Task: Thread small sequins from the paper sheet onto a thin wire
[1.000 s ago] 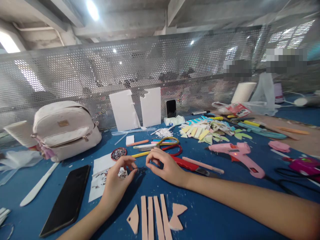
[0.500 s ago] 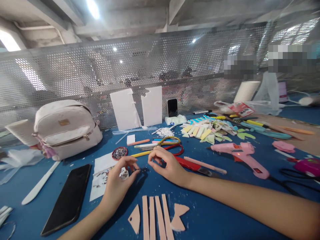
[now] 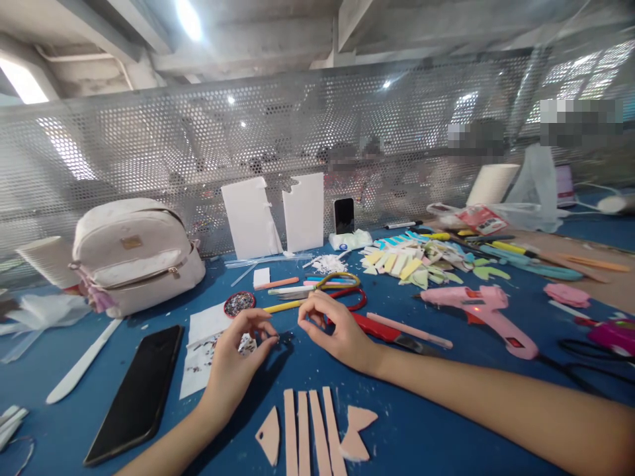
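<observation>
My left hand (image 3: pixel 233 360) hovers over the blue table (image 3: pixel 436 430), thumb and forefinger pinched at a tiny dark bit I cannot make out. My right hand (image 3: pixel 337 330) rests just to its right, fingers curled in a pinch too, its contents too small to name. A white paper sheet (image 3: pixel 203 350) strewn with glitter flakes lies under the left hand. A round dish of glitter (image 3: pixel 239 304) sits behind it. Pink foam strips and triangles (image 3: pixel 312 430) lie in front of both hands.
A black phone (image 3: pixel 136 393) lies at the left, a white backpack (image 3: pixel 133 254) behind it. Scissors (image 3: pixel 342 287), pens, a red cutter (image 3: pixel 381 330) and a pink glue gun (image 3: pixel 476 307) sit right of the hands. Coloured foam scraps (image 3: pixel 411 261), white boards (image 3: pixel 272 215) and a mesh fence stand behind.
Both hands have kept their pinch and stayed close together; the view has drifted slightly, so everything sits a little to the right.
</observation>
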`<state>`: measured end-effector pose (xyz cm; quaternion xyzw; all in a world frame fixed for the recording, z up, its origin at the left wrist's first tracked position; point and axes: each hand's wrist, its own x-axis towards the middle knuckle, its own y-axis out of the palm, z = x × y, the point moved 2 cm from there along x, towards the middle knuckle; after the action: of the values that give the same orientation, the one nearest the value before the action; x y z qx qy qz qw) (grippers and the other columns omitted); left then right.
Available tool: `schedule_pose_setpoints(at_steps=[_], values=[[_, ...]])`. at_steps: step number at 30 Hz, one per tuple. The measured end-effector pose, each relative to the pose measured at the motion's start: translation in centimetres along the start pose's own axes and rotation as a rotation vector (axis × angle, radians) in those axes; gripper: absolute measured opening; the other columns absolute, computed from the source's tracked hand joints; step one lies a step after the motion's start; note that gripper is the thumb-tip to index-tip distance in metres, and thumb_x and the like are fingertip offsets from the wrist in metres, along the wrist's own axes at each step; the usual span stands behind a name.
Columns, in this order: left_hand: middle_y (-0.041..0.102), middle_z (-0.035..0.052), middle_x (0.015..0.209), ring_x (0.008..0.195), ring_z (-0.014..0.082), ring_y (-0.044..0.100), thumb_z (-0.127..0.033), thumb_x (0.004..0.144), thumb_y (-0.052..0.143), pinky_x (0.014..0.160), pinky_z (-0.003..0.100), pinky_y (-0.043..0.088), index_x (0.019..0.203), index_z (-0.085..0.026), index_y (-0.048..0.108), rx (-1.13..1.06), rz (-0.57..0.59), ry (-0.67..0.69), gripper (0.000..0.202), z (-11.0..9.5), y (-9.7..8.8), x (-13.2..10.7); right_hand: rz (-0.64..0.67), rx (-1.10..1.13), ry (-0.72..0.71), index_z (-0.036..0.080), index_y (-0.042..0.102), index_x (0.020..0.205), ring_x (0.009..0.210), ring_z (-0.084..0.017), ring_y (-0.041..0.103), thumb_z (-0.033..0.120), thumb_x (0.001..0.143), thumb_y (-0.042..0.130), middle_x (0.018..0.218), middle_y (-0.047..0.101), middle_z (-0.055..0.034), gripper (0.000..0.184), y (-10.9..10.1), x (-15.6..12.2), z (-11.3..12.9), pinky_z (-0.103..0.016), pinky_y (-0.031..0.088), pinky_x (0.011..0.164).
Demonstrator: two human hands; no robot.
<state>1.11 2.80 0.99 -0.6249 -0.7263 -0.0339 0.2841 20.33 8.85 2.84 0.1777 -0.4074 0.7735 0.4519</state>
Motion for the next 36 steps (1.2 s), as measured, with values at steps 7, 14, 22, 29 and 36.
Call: schedule_pose_setpoints(at_steps=[7, 14, 22, 29, 36], values=[[0.067, -0.0014, 0.081, 0.076, 0.0168, 0.06, -0.012, 0.082, 0.062, 0.073, 0.03, 0.045, 0.102, -0.023, 0.057, -0.032, 0.002, -0.006, 0.024, -0.03, -0.06, -0.07, 0.014, 0.004, 0.003, 0.02, 0.054, 0.082, 0.068, -0.016, 0.044, 0.018, 0.092, 0.052, 0.071, 0.042, 0.0015, 0.011, 0.01, 0.01, -0.04, -0.029, 0.036, 0.066], [0.067, -0.0024, 0.08, 0.076, 0.016, 0.06, -0.011, 0.081, 0.062, 0.073, 0.029, 0.045, 0.101, -0.023, 0.057, -0.05, 0.002, -0.006, 0.024, -0.11, 0.06, 0.0, 0.024, 0.006, 0.004, 0.02, 0.054, 0.082, 0.068, -0.016, 0.044, 0.018, 0.093, 0.052, 0.072, 0.043, 0.0013, 0.011, 0.04, -0.07, -0.17, -0.028, 0.037, 0.066], [0.067, -0.0039, 0.081, 0.078, 0.0149, 0.059, -0.01, 0.082, 0.063, 0.075, 0.029, 0.044, 0.102, -0.024, 0.057, -0.047, 0.01, -0.006, 0.025, -0.04, 0.01, -0.05, 0.015, 0.016, -0.005, 0.019, 0.055, 0.082, 0.068, -0.015, 0.043, 0.016, 0.092, 0.053, 0.071, 0.042, 0.0018, 0.011, 0.16, -0.08, -0.12, -0.028, 0.036, 0.066], [0.067, -0.0035, 0.082, 0.077, 0.0149, 0.059, -0.011, 0.081, 0.063, 0.075, 0.029, 0.043, 0.101, -0.024, 0.057, -0.048, 0.004, -0.003, 0.024, -0.1, 0.08, 0.0, 0.016, 0.019, 0.003, 0.019, 0.055, 0.082, 0.068, -0.015, 0.043, 0.016, 0.092, 0.053, 0.072, 0.043, 0.0018, 0.011, 0.18, 0.0, -0.19, -0.028, 0.036, 0.067], [0.067, -0.0036, 0.081, 0.076, 0.0144, 0.059, -0.012, 0.081, 0.064, 0.074, 0.028, 0.044, 0.1, -0.023, 0.058, -0.059, -0.012, 0.01, 0.023, -0.29, -0.01, -0.23, 0.029, -0.003, 0.039, 0.019, 0.056, 0.082, 0.07, -0.015, 0.044, 0.017, 0.092, 0.054, 0.071, 0.043, 0.0014, 0.011, 0.25, 0.02, -0.32, -0.027, 0.036, 0.066]])
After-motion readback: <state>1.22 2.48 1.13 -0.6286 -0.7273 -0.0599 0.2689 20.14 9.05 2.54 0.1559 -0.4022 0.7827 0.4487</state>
